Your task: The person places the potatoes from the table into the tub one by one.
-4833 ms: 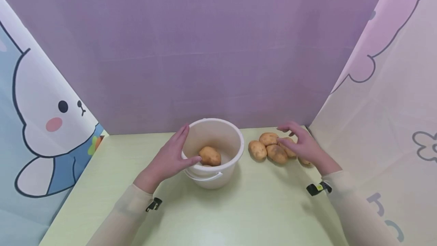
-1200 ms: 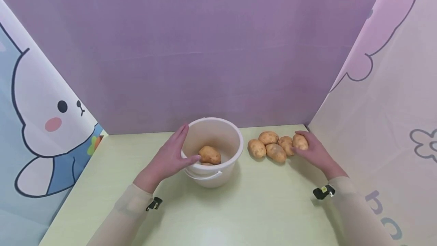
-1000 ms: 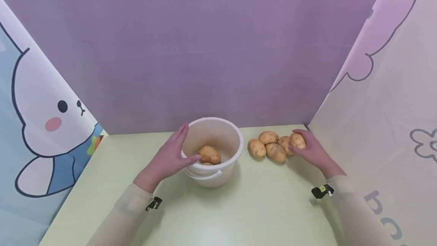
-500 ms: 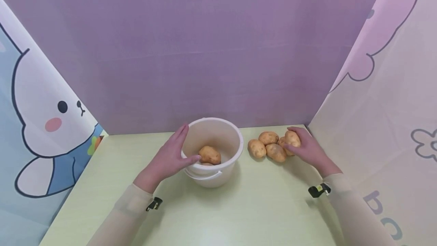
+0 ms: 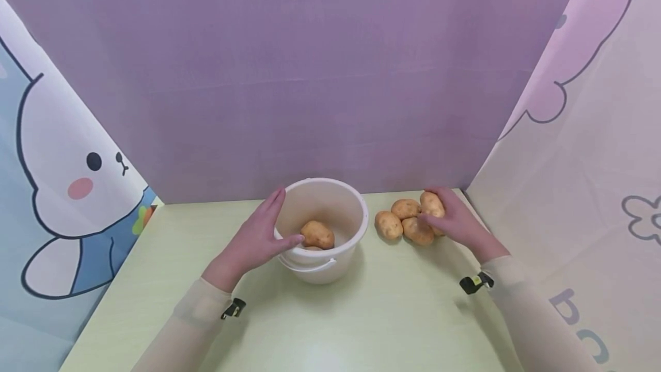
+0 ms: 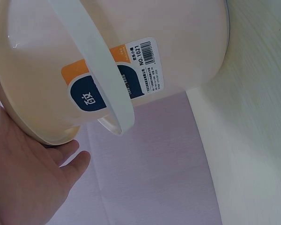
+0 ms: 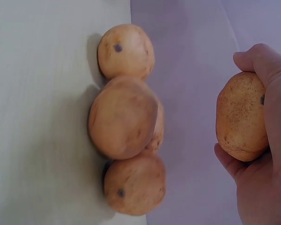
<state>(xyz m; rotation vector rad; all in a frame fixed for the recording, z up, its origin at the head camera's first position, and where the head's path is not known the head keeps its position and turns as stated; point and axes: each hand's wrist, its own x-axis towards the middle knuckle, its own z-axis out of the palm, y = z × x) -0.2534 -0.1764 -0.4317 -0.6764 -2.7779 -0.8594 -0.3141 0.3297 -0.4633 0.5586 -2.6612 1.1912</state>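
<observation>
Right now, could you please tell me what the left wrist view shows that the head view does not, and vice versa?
Only the left wrist view shows the printed label on the white bucket, with its barcode and "NO.1021".

Only the head view shows potatoes on the table, more potatoes inside the bucket, the right grip holding another potato, and the cartoon rabbit.

Both show the bucket, its handle, and the left grip at its rim.

Bucket [image 5: 330,202]: smooth plastic. Label [image 6: 143,65]: printed, smooth. Potatoes [image 7: 124,119]: matt, speckled. Backdrop [image 5: 320,73]: creased cloth. Table [image 5: 310,326]: smooth, slight sheen.
</observation>
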